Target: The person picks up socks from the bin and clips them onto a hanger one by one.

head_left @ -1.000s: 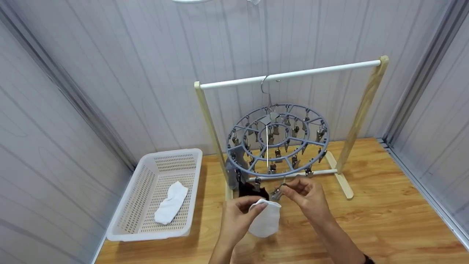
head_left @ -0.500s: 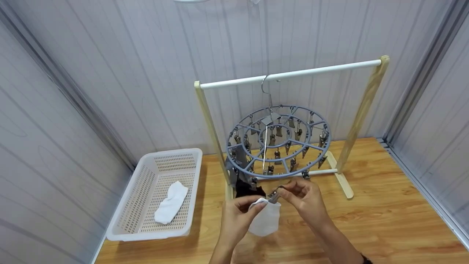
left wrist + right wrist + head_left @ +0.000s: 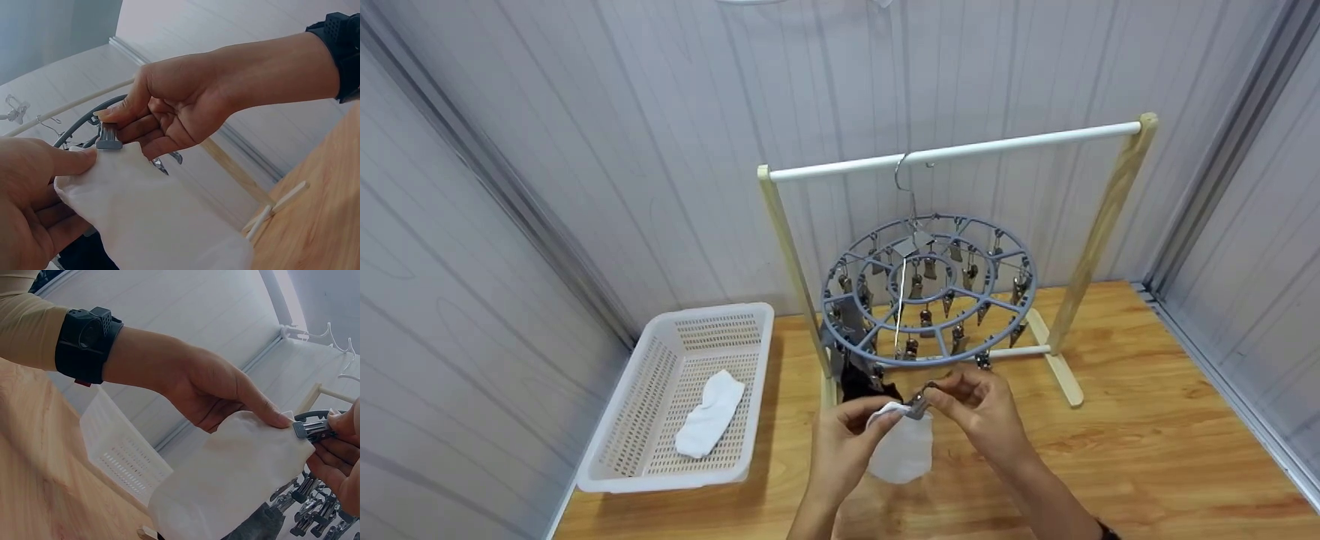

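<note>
A white sock (image 3: pixel 901 454) hangs by its cuff from my left hand (image 3: pixel 836 446), pinched between thumb and fingers. My right hand (image 3: pixel 979 409) pinches the handles of a metal clip (image 3: pixel 917 405). In the left wrist view, the grey tips of the clip (image 3: pixel 109 140) lie over the edge of the sock (image 3: pixel 152 202), beside the left thumb. The clip hangs from the front of a round blue-grey sock hanger (image 3: pixel 930 363). Just left of it, a black sock (image 3: pixel 864 386) and a grey sock (image 3: pixel 851 322) hang from the same hanger, partly hidden.
The hanger hooks over the white rod (image 3: pixel 997 145) of a wooden-legged rack, with several clips dangling. On the wooden table (image 3: pixel 1155 420), a white basket (image 3: pixel 759 397) to the left holds another white sock (image 3: pixel 711 414). Walls stand behind and at both sides.
The clip in my right hand has come down and left from beside the sock onto its cuff edge. The hanger has turned slightly. My left hand has barely moved.
</note>
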A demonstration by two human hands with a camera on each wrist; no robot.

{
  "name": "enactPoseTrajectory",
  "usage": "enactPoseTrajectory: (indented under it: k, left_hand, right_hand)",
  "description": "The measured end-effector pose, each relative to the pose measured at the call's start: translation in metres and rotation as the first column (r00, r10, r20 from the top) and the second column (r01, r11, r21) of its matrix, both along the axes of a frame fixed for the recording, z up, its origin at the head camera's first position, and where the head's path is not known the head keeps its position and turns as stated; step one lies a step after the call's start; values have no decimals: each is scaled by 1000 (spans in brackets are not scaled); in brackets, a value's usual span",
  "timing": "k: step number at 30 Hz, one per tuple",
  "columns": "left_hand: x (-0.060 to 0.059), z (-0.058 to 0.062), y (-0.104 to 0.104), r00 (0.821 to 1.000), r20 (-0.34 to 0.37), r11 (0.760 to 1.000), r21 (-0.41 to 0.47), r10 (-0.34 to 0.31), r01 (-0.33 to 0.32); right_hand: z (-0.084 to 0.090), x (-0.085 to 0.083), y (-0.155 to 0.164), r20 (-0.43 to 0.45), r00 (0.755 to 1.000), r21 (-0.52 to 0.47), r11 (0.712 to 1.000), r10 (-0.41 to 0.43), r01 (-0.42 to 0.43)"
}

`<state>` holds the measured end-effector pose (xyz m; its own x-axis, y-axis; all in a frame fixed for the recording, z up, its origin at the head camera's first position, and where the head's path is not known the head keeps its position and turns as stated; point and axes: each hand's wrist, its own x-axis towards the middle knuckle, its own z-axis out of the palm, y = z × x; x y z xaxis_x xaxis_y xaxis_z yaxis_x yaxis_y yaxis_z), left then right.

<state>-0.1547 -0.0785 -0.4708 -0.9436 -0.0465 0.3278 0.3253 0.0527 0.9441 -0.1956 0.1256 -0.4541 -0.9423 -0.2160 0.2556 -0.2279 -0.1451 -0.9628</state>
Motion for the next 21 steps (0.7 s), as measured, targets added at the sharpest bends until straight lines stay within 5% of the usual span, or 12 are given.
enactPoseTrajectory:
  k: [21]
  left_hand:
    - [0, 0, -4, 997, -68, 999, -23, 33, -35]
  right_hand:
    - [-6, 0, -2, -90, 990, 30, 993, 113, -111]
